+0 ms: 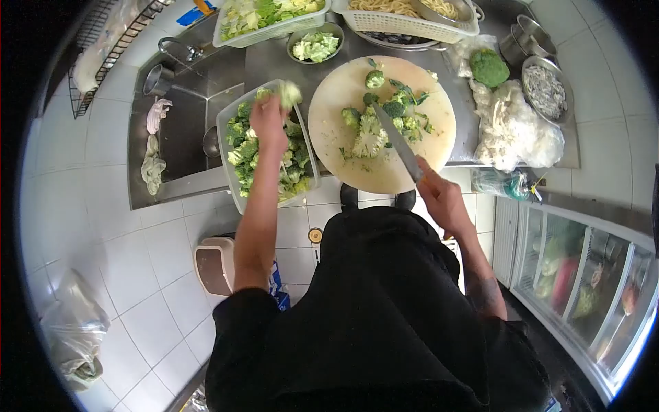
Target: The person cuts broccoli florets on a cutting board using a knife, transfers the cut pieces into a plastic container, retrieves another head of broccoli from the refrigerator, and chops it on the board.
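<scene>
My right hand [443,199] is wrapped round the handle of a kitchen knife [399,144]. Its blade points up and left over the round cutting board [336,89], where cut broccoli florets [371,137] and crumbs lie. My left hand [269,123] is above a clear plastic tub [240,204] filled with broccoli pieces [244,151]. At its fingertips is a pale green broccoli floret [289,93], smeared by motion; the fingers look closed on it, though their detail is blurred.
Behind the board are a basket of chopped lettuce [271,17], a bowl of cut greens [316,46] and a basket of noodles [412,20]. To the right lie a broccoli head [489,67] and bagged mushrooms [515,130]. A sink [182,130] is at left, a glass-door fridge [576,275] at right.
</scene>
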A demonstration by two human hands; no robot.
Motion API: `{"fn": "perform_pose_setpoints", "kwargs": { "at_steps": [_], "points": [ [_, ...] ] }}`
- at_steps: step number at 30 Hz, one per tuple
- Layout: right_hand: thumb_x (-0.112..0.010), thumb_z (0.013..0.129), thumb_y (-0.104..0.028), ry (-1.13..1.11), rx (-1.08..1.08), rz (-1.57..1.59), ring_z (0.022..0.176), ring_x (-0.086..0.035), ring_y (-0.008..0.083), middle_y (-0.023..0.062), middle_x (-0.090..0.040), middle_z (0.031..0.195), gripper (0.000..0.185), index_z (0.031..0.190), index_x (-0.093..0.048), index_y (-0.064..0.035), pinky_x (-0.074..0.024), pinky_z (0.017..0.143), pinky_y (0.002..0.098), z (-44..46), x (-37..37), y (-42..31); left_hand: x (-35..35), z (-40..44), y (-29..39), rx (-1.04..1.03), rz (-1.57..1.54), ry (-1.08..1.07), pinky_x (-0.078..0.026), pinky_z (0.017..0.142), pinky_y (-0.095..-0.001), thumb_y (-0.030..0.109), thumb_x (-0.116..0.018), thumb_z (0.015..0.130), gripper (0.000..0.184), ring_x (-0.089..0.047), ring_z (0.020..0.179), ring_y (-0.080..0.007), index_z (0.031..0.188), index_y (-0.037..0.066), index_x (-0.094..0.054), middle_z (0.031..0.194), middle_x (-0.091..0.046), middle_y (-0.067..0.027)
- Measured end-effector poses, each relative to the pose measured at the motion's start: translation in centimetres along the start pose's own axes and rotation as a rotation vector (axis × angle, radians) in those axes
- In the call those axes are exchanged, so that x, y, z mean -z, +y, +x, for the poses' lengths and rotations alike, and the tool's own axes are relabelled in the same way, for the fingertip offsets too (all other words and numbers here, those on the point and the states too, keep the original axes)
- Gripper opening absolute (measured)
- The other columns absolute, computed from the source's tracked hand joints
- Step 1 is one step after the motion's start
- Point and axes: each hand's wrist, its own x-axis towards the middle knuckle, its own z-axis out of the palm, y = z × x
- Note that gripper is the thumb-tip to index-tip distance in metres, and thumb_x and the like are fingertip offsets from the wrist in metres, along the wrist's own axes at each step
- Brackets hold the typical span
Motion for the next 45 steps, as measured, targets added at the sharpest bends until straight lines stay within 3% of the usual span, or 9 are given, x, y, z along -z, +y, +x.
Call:
{"fn": "perform_pose_setpoints", "kwargs": {
  "at_steps": [4, 8, 11, 21, 23, 25, 31, 39, 45],
  "points": [
    [-0.063, 0.096, -0.008, 0.058, -0.022, -0.034, 0.065, -0.062, 0.0251, 0.0205, -0.066, 0.079, 0.053, 0.148, -0.054, -0.0113, -0.0523, 0.068, 0.0359, -1.1, 0.9, 0.6, -5.8, 3.1, 2.8, -0.289, 0.455, -0.048, -0.053, 0.09, -0.0356, 0.021, -0.077, 0.089, 0.046, -0.065, 0.105, -0.0229, 0.124, 0.0, -0.055, 0.119, -0.065, -0.0103],
    [-0.062, 0.099, -0.009, 0.199, -0.077, 0.045, 0.063, -0.046, 0.0108, 0.0063, -0.058, 0.072, 0.053, 0.151, -0.051, -0.0131, -0.0468, 0.062, 0.0302, -3.2, 0.7, 1.9, -6.6, -4.1, -1.9, -0.685, 0.809, -0.789, -0.047, 0.103, -0.0435, 0.033, -0.085, 0.078, 0.082, -0.06, 0.114, -0.0355, 0.144, 0.005, -0.046, 0.134, -0.059, -0.0182],
    [-0.062, 0.099, -0.007, 0.222, -0.16, 0.047, 0.063, -0.048, 0.0109, 0.0064, -0.059, 0.072, 0.054, 0.152, -0.05, -0.0113, -0.0476, 0.063, 0.0293, -4.5, 1.0, 2.0, -7.7, -9.3, -3.2, -0.693, 1.03, -0.86, -0.039, 0.109, -0.0506, 0.037, -0.086, 0.075, 0.086, -0.049, 0.126, -0.0399, 0.147, 0.01, -0.046, 0.138, -0.055, -0.0191],
    [-0.064, 0.097, -0.006, 0.203, -0.008, 0.034, 0.063, -0.051, 0.013, 0.0079, -0.059, 0.073, 0.052, 0.149, -0.054, -0.0097, -0.047, 0.062, 0.0312, -4.3, 1.4, 2.1, -7.5, -13.0, -3.4, -0.716, 1.208, -0.748, -0.039, 0.104, -0.0555, 0.022, -0.086, 0.069, 0.069, -0.048, 0.127, -0.0373, 0.131, 0.013, -0.058, 0.122, -0.054, -0.0143],
    [-0.063, 0.097, -0.006, 0.209, -0.013, 0.007, 0.063, -0.051, 0.0141, 0.0086, -0.059, 0.072, 0.052, 0.149, -0.054, -0.0097, -0.0472, 0.062, 0.0317, -4.4, 2.2, 1.5, -7.3, -14.2, -1.4, -0.438, 1.029, -0.657, -0.047, 0.099, -0.0522, 0.018, -0.084, 0.071, 0.075, -0.054, 0.12, -0.041, 0.138, 0.011, -0.05, 0.126, -0.052, -0.0176],
    [-0.063, 0.095, -0.007, 0.115, -0.015, 0.003, 0.072, -0.065, 0.0339, 0.0197, -0.066, 0.08, 0.055, 0.148, -0.053, -0.0104, -0.0523, 0.072, 0.0423, -4.8, 2.8, 0.5, -6.6, -14.5, 0.3, -0.362, 1.052, -0.63, -0.049, 0.097, -0.0509, 0.018, -0.084, 0.071, 0.083, -0.056, 0.118, -0.0434, 0.143, 0.012, -0.044, 0.126, -0.051, -0.0194],
    [-0.063, 0.095, -0.008, -0.077, 0.147, -0.001, 0.074, -0.065, 0.0355, 0.0191, -0.064, 0.079, 0.054, 0.148, -0.053, -0.0109, -0.052, 0.072, 0.0446, -3.7, 0.7, 1.5, -2.7, -14.5, -2.8, -0.323, 1.101, -0.459, -0.051, 0.098, -0.0474, 0.025, -0.086, 0.072, 0.105, -0.059, 0.117, -0.0433, 0.157, 0.011, -0.026, 0.124, -0.052, -0.0242],
    [-0.061, 0.096, -0.011, -0.186, 0.158, -0.036, 0.077, -0.067, 0.038, 0.0203, -0.066, 0.081, 0.052, 0.147, -0.053, -0.0118, -0.0521, 0.074, 0.048, -2.6, -0.4, 1.4, -0.6, -16.3, -4.0, -0.088, 0.68, -0.324, -0.059, 0.072, -0.0312, 0.013, -0.083, 0.08, 0.046, -0.071, 0.079, -0.0198, 0.119, -0.001, -0.064, 0.107, -0.071, -0.0161],
    [-0.06, 0.096, -0.01, -0.108, -0.034, -0.03, 0.079, -0.068, 0.0397, 0.0238, -0.069, 0.088, 0.051, 0.147, -0.054, -0.0132, -0.0531, 0.075, 0.0475, -2.9, 0.1, 2.4, -0.1, -16.9, -3.2, -0.126, 0.721, -0.281, -0.059, 0.075, -0.03, 0.011, -0.082, 0.081, 0.041, -0.072, 0.083, -0.017, 0.118, 0.0, -0.067, 0.103, -0.072, -0.013]
  ]
}}
